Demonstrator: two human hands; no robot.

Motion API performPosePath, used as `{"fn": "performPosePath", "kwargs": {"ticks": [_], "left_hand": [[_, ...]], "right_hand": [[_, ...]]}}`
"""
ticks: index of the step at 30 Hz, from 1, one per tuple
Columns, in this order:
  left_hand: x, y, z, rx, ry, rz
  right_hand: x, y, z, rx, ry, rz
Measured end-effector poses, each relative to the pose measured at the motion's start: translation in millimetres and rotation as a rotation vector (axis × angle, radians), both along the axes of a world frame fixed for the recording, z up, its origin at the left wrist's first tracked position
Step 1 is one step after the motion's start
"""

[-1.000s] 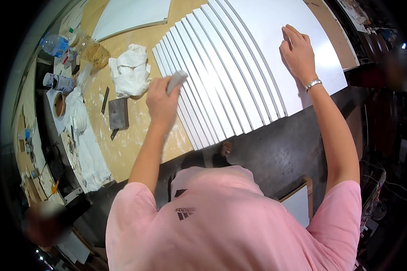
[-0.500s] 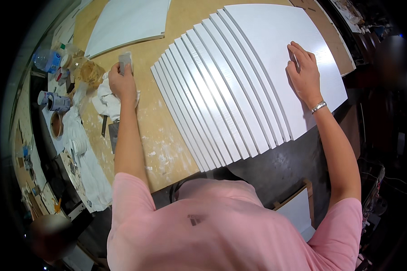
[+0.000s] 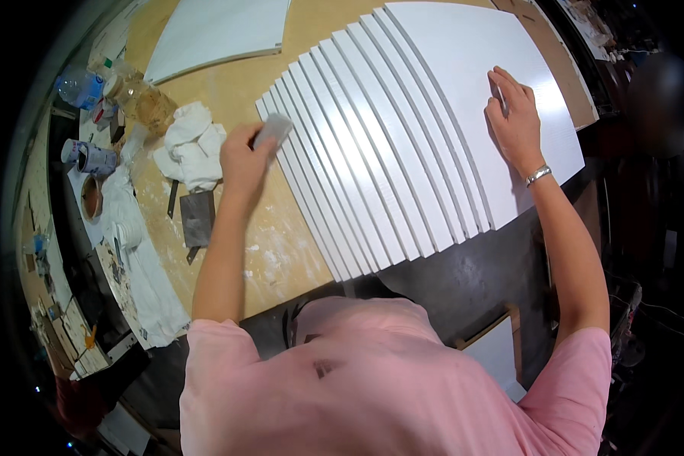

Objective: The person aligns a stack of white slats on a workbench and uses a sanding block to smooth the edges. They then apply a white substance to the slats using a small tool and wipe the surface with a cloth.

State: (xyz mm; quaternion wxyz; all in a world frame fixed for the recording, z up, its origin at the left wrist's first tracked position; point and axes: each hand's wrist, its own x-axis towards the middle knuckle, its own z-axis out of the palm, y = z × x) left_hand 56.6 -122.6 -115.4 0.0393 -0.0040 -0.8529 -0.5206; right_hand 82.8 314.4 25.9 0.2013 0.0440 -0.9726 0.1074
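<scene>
left hand (image 3: 241, 158) pinching grey sanding block (image 3: 271, 129) at near edge of fanned white panels (image 3: 372, 152). right hand (image 3: 514, 121) spread flat on top white panel. panels overlapping on wooden tabletop (image 3: 266, 251). crumpled white rag (image 3: 192, 143), metal scraper (image 3: 197, 219) just left.

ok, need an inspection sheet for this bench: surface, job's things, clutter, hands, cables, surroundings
Surface: tan wooden bench top, white smears near its front edge.
Job's things: fanned row of white flat panels; small grey sanding block; separate white panel at the back.
Clutter: crumpled white rags, flat metal scraper, clear plastic bottle, glass jar, tins.
Hands: left hand holds the block at the fan's left end; right hand lies flat on the top panel.
Cables: nothing seen.
Surroundings: dark floor.
</scene>
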Motion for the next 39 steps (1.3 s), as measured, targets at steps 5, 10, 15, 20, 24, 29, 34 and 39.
{"fn": "performPosePath", "kwargs": {"ticks": [5,10,15,20,24,29,34,39], "left_hand": [[-31,4,24,-0.133,0.218,0.112],[46,36,34,-0.227,0.179,0.013],[188,54,38,-0.283,0.185,-0.187],[277,74,66,-0.202,0.131,-0.330],[280,69,68,-0.217,0.182,-0.211],[240,60,48,-0.311,0.232,-0.134],[158,49,31,-0.316,0.243,0.006],[43,29,19,-0.352,0.232,0.127]], "right_hand": [[-3,-1,-3,0.011,0.013,0.011],[-4,8,-10,0.038,0.054,0.026],[-5,7,-11,0.052,0.054,0.035],[-11,17,-20,0.082,0.073,0.047],[-11,16,-19,0.095,0.065,0.042],[-10,11,-15,0.089,0.047,0.018],[-5,5,-12,0.075,0.073,0.007],[-2,-1,-4,0.047,0.055,0.001]]}}
